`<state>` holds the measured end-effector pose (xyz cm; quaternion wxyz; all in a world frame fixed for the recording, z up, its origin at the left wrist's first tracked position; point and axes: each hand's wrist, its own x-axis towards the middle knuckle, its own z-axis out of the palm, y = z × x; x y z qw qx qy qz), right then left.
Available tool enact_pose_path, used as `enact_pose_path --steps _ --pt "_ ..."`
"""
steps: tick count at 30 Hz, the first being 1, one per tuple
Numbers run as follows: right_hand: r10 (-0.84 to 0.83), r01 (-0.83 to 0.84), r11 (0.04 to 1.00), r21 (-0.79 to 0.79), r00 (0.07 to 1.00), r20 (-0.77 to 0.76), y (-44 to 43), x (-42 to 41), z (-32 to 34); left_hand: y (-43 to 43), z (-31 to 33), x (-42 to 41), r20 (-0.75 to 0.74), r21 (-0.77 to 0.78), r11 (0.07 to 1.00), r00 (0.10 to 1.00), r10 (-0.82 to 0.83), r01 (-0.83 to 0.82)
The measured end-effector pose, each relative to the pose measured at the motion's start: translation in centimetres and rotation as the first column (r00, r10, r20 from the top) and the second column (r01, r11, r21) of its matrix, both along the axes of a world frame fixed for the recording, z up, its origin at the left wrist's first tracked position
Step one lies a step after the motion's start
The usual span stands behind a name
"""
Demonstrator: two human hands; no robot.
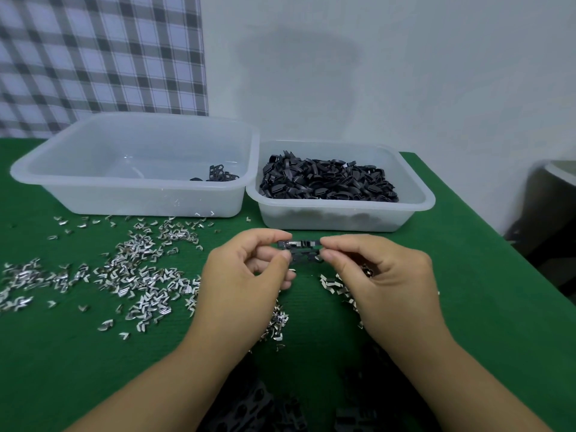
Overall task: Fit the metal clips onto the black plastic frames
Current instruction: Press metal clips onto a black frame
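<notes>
Black plastic frame (pixel 300 250): pinched at either end by left hand (pixel 246 275) and right hand (pixel 380 275), above green surface (pixel 467 291). Metal clips (pixel 137 269): scattered left.

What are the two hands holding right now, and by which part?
One black plastic frame, held between both hands. The left hand pinches its left end and the right hand pinches its right end.
</notes>
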<state>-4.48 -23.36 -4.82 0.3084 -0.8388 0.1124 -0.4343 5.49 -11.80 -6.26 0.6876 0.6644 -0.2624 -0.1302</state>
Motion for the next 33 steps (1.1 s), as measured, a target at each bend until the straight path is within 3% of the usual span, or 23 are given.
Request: enact_pose_path --steps 2,5,10,19,30,33 --pt "-0.009 0.009 1.000 -0.028 1.000 -0.006 -0.05 0.05 -0.12 0.00 0.04 -0.03 0.006 0.006 1.000 1.000 -0.004 0.004" --pt "-0.011 0.010 0.999 0.051 1.000 0.015 -0.21 0.08 -0.15 -0.01 0.14 -0.13 0.007 0.011 1.000 1.000 -0.013 0.013" --pt "-0.020 0.020 0.998 -0.066 1.000 0.000 -0.30 0.03 -0.11 0.02 0.40 -0.35 0.012 0.010 0.999 0.999 -0.034 0.034" --pt "-0.028 0.028 1.000 -0.002 0.999 -0.029 -0.52 0.37 -0.50 0.07 0.73 -0.77 0.030 0.014 0.997 0.997 -0.071 0.071" --pt "-0.041 0.034 0.985 -0.168 0.999 -0.035 -0.41 0.30 -0.14 0.27 0.85 -0.86 0.055 0.022 0.992 0.991 -0.124 0.123" --pt "-0.014 0.006 0.991 -0.132 0.998 -0.061 -0.51 0.38 -0.10 0.30 0.84 -0.82 0.083 0.032 0.994 0.991 -0.108 0.106"
